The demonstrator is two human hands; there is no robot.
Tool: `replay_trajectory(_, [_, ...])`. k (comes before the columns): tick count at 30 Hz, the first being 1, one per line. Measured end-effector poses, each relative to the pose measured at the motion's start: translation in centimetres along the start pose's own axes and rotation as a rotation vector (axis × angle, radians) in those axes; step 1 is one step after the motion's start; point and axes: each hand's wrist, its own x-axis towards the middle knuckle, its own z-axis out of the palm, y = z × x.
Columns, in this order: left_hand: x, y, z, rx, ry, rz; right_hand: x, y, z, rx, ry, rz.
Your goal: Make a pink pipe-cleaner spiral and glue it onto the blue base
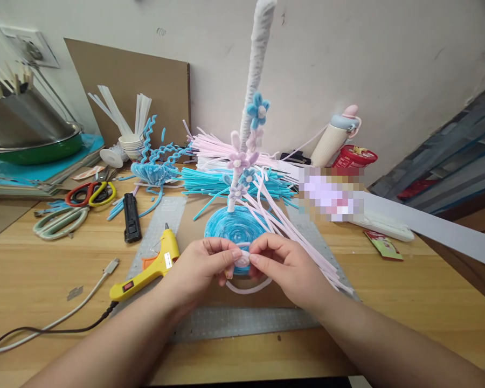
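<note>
Near one round blue coiled disc (pixel 238 229), one curved pale-pink fuzzy strip (pixel 247 291) is pinched by both left hand (pixel 214 261) and right hand (pixel 289 264); one yellow plastic glue gun (pixel 151 269) is laid leftward.

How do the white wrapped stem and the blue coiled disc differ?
The stem is white; the disc is streaky blue. The stem is long and slim; the disc is broad and round. The stem rises, leaning a little; the disc lies flat. Both look fuzzy and wound.
</note>
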Motion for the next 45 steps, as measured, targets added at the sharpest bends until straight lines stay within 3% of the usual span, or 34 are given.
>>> replay_trajectory(2, [0.0,0.0,0.1,-0.016,0.018,0.005,0.2,0.1,-0.2,-0.120,0.056,-0.111])
replay_trajectory(4, [0.1,0.0,0.1,-0.034,0.033,0.016,0.3,0.3,-0.4,-0.176,0.061,-0.112])
replay_trajectory(9, [0.2,-0.2,0.0,-0.117,0.034,-0.024,0.5,0.7,-0.7,0.041,-0.075,0.109])
replay_trajectory(13, [0.2,-0.3,-0.1,-0.196,0.016,-0.044,0.6,1.1,-0.7,0.078,-0.024,0.095])
replay_trajectory(19, [0.3,-0.3,-0.3,-0.262,-0.043,-0.016,0.5,1.4,-0.1,0.323,-0.088,0.200])
replay_trajectory(25, [0.3,-0.3,-0.2,-0.325,-0.084,-0.052,0.5,1.4,0.8,0.417,-0.035,0.188])
replay_trajectory(38, [0.3,-0.2,-0.2,-0.485,-0.032,-0.171,0.7,1.6,0.7,0.395,-0.031,0.116])
replay_trajectory(45, [0.1,-0.1,-0.2,-0.465,-0.035,-0.084,0.5,0.8,-0.3,0.184,-0.019,0.088])
